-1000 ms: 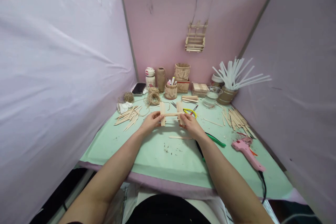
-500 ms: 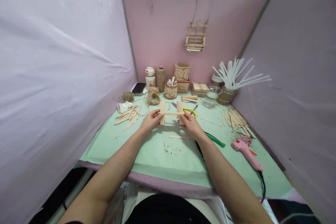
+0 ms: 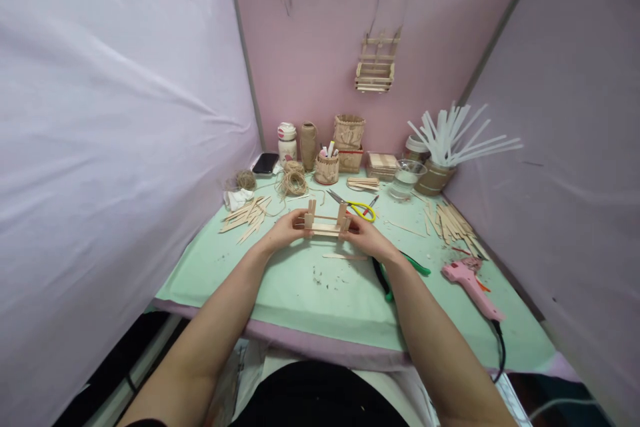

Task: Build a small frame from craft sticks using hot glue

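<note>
A small frame of pale craft sticks (image 3: 326, 229) is held between both hands over the middle of the green table. My left hand (image 3: 289, 228) grips its left end, and my right hand (image 3: 364, 236) grips its right end. Two upright parts rise from the frame, with crosspieces between them. Just behind the right hand lie yellow-handled scissors (image 3: 361, 208). A single stick (image 3: 345, 257) rests on the cloth in front of the frame. Green-handled pliers (image 3: 384, 280) lie partly under the right forearm.
A pink glue gun (image 3: 473, 288) with a black cord lies at the right. Loose sticks (image 3: 246, 216) lie left, more (image 3: 454, 230) right. Twine (image 3: 293, 182), a pen cup (image 3: 327, 169), a clear bowl (image 3: 405, 179) and a pot of white glue sticks (image 3: 434, 179) stand behind.
The stick frame has tilted in my hands, its upright parts now pointing up and back and its near crosspiece lower. Both hands have turned with it. The view has shifted slightly.
</note>
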The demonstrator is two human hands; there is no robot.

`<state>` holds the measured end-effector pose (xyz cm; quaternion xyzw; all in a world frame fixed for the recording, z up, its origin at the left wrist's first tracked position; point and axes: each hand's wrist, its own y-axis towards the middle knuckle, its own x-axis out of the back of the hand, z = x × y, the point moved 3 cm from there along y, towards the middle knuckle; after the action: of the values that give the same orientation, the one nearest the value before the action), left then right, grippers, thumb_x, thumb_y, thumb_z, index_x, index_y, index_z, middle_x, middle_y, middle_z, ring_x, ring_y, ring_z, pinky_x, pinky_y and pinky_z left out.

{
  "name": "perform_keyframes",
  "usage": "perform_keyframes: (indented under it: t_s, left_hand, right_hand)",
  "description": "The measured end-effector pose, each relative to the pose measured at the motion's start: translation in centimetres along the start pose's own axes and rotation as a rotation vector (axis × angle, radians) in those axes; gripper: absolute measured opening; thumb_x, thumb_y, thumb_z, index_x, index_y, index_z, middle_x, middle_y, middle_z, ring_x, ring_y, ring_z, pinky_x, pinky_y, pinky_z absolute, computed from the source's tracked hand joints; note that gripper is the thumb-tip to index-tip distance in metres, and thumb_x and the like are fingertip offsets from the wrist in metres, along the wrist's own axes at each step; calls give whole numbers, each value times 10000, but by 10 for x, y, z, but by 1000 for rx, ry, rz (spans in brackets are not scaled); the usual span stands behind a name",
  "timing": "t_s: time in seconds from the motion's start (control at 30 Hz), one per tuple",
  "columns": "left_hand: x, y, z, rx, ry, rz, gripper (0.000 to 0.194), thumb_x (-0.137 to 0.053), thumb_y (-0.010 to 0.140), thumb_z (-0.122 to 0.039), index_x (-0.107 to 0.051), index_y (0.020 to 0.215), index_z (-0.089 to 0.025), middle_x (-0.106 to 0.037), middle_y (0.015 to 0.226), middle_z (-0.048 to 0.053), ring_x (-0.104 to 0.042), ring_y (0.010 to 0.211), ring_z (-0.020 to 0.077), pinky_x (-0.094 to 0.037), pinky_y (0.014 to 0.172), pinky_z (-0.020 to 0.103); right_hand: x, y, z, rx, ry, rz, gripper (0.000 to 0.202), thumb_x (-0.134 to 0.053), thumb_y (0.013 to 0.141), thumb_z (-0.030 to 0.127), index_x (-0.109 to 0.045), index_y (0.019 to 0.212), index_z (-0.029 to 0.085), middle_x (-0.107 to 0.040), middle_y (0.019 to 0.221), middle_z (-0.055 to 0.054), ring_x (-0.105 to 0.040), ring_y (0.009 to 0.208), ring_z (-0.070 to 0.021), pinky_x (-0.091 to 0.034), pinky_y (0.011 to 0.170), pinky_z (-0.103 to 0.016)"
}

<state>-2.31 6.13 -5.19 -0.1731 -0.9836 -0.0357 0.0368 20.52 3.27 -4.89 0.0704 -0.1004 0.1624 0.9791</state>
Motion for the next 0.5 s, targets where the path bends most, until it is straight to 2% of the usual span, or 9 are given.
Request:
perform_keyframes:
  t_s: [0.17,0.33,0.5]
  left_hand:
    - [0,0,-1,2,-13,22,668,-867,541,-228,-634,1158,-127,-704,1122,125,-667,1050,282,-492,988,478]
    - [-2,2,-1,5,-44,33,746,-884,499,-224,-624,1191,-120,-716,1112,127,-663,1078,294,-479,1010,483]
    - [-2,2,0,2,-61,13,689,-882,521,-227,-641,1158,-125,-713,1130,130,-669,1066,285,-473,1019,485]
  right_hand:
    - [1,-1,3,21,26,17,411,-646,745,245,-676,1153,208,-722,1166,-47,-649,1113,-255,-484,1011,-433]
    - [1,1,0,20,27,-2,435,-652,734,240,-675,1167,207,-724,1164,-49,-648,1118,-256,-482,1014,-440]
    - [0,0,3,20,21,-3,396,-644,738,223,-692,1131,211,-729,1151,-42,-643,1136,-258,-480,1021,-442]
